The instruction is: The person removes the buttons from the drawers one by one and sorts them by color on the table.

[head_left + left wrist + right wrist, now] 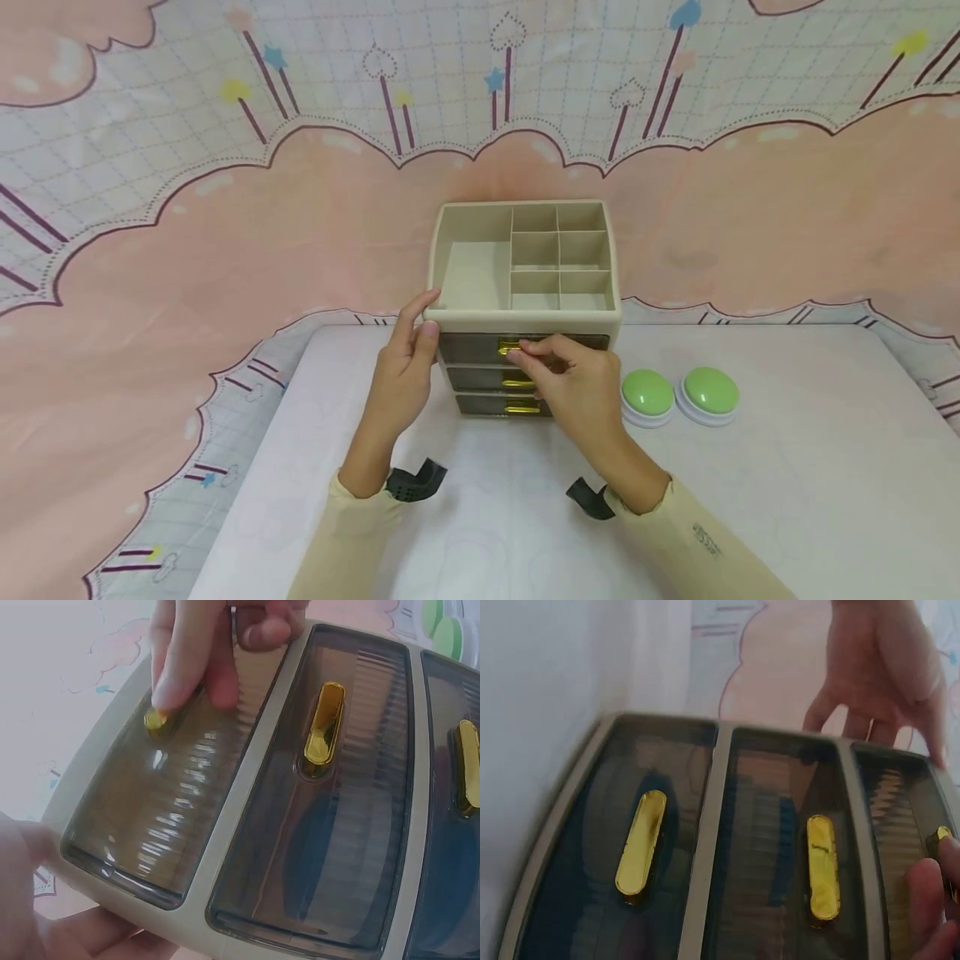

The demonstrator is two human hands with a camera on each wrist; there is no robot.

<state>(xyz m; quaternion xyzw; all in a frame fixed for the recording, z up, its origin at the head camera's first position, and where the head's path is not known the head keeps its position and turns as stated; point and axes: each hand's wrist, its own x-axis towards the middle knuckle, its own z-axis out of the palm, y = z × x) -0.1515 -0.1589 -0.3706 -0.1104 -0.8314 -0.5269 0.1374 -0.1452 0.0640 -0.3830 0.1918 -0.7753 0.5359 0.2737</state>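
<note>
Indoor tabletop setting, whether home or studio cannot be told, patterned backdrop (360,225) with peach cloud shapes and small stars behind a white surface (810,483), household-style drawer organizer (522,317) standing on it

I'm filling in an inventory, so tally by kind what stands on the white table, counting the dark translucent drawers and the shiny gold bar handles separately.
Beige plastic organizer: 1
Dark translucent drawers: 3
Shiny gold bar handles: 3
Round green-domed buttons with white bases: 2
Total: 9
</note>
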